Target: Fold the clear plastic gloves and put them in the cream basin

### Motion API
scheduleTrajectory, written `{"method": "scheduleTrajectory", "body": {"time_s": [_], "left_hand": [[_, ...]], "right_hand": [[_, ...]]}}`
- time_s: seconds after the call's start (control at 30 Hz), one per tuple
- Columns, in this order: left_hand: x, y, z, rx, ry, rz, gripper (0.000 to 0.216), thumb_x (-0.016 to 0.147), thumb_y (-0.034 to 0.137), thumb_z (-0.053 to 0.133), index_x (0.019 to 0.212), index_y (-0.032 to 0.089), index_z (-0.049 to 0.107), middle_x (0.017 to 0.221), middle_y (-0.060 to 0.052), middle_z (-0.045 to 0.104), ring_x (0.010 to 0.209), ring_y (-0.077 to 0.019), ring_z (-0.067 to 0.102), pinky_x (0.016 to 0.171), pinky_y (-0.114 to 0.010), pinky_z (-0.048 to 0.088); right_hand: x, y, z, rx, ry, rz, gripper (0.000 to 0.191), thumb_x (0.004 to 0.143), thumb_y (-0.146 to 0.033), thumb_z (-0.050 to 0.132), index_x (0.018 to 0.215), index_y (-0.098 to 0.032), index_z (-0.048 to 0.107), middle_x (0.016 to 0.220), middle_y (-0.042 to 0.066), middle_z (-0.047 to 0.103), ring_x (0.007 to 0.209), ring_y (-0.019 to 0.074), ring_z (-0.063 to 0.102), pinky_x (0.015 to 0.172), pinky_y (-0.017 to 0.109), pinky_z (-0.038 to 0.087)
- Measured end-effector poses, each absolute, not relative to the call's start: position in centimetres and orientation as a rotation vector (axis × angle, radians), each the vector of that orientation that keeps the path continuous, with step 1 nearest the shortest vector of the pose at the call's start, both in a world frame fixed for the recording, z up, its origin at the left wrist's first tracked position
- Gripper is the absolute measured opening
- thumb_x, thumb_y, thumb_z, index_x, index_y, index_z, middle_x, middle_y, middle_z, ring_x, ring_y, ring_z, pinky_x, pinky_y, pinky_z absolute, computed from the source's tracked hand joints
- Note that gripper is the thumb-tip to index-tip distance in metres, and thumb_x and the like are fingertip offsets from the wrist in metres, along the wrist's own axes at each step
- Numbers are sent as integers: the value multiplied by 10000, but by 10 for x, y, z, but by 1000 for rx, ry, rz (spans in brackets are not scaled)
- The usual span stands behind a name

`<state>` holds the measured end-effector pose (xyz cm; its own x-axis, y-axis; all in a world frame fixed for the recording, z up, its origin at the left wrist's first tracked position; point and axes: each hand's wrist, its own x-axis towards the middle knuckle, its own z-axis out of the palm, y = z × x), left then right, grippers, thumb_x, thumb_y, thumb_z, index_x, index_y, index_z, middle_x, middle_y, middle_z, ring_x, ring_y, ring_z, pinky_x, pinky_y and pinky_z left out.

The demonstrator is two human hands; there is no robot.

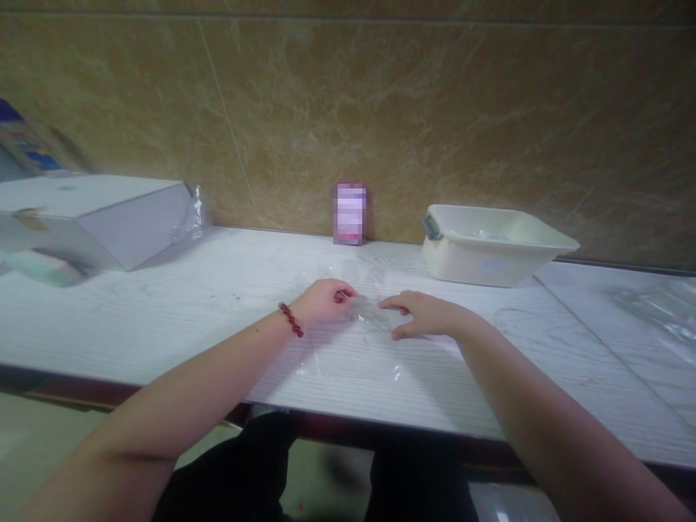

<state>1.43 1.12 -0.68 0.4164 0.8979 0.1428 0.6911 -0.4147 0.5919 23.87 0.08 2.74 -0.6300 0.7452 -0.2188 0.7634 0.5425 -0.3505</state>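
A thin clear plastic bag (365, 310) is spread above the white wood-grain table, between my two hands. My left hand (327, 301), with a dark red bead bracelet (291, 320) at the wrist, has its fingers curled and pinches the plastic. My right hand (427, 314) is at the other side of the bag, thumb and fingers apart, the fingertips close to or touching the film. The bag is so clear that its full outline is hard to make out.
A cream plastic bin (489, 250) with a grey handle stands at the back right. A phone (350, 214) leans on the tiled wall. On the left lies a white box (98, 217) beside crumpled clear plastic (191, 217). More clear plastic (666, 312) lies far right.
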Motion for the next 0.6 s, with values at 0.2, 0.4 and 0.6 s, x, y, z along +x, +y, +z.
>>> {"method": "scheduleTrajectory", "body": {"time_s": [0.2, 0.4, 0.6], "left_hand": [[14, 4, 3, 2720, 1175, 499, 314, 778, 250, 411, 1046, 151, 541, 1067, -85, 551, 1015, -193, 465, 884, -305, 316], [18, -7, 4, 2828, 737, 135, 477, 797, 443, 373, 1229, 241, 346, 1307, -52, 317, 1230, -226, 162, 974, -429, 16], [4, 0, 8, 2719, 785, -12, 416, 800, 459, 357, 1189, 314, 391, 1328, -26, 263, 1238, -247, 113, 947, -478, -21]], "right_hand": [[239, 0, 29, 1333, 2710, -664, 648, 588, -450, 596, 1179, -241, 433, 1022, 68, 528, 862, 199, 496, 764, 313, 379], [239, 1, 27, 1303, 2746, -677, 633, 591, -435, 599, 1180, -275, 428, 1069, 53, 508, 898, 209, 479, 766, 316, 372], [241, 3, 25, 1304, 2706, -659, 691, 588, -460, 590, 1207, -215, 403, 1072, 85, 508, 912, 217, 479, 780, 315, 372]]}}
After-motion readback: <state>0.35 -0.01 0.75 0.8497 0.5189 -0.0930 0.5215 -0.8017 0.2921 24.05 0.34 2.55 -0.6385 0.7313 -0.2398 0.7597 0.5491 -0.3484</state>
